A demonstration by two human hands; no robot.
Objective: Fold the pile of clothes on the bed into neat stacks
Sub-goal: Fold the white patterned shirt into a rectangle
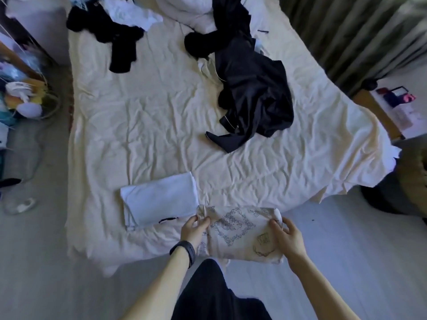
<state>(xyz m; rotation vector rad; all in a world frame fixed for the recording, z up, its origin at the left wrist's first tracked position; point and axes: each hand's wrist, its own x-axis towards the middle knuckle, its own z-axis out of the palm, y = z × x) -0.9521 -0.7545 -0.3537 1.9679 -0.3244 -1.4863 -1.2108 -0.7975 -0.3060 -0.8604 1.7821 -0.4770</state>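
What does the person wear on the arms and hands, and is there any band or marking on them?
The left hand and the right hand wear no gloves, and no ring can be made out. Both forearms are uncovered; no sleeve is in view. A black wristband, perhaps a watch or fitness band, sits on the left wrist. The right wrist wears nothing.

- The bed wears a creased cream sheet.
- 1 folded white garment lies flat near the front edge, left of middle.
- 1 printed cream garment lies at the front edge, touching the white one's right side.
- A dark navy garment with pale piping lies heaped right of centre.
- A black garment and a crumpled white cloth lie at the far left.
- A white pillow sits at the far end.
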